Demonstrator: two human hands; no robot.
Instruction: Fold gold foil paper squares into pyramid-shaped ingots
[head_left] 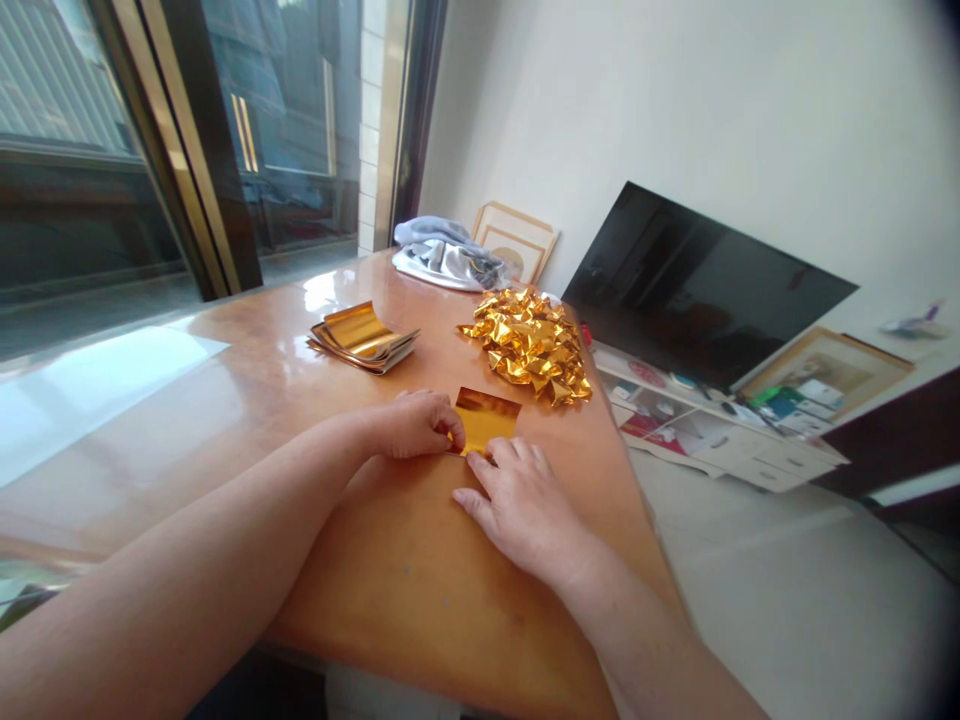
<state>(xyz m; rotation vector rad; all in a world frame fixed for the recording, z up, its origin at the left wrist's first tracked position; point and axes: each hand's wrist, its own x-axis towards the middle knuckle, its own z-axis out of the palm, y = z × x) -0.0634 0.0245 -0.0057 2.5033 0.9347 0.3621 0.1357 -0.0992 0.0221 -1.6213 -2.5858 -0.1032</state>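
Note:
A sheet of gold foil paper [487,412] lies flat on the wooden table [375,590] in front of me. My left hand [420,425] pinches the sheet's near left corner between thumb and fingers. At the near right edge, my right hand [521,495] rests with its fingertips on the foil, thumb held apart from the fingers. Beyond my left hand sits a stack of gold foil sheets [364,335], slightly curled. A heap of folded gold foil pieces [534,345] is piled past the sheet, toward the table's right edge.
Folded cloth [442,250] lies at the table's far end, by leaning picture frames [517,240]. A pale sheet [105,385] covers part of the left side. To the right, past the table edge, are a white cabinet [742,450] and a television [697,285].

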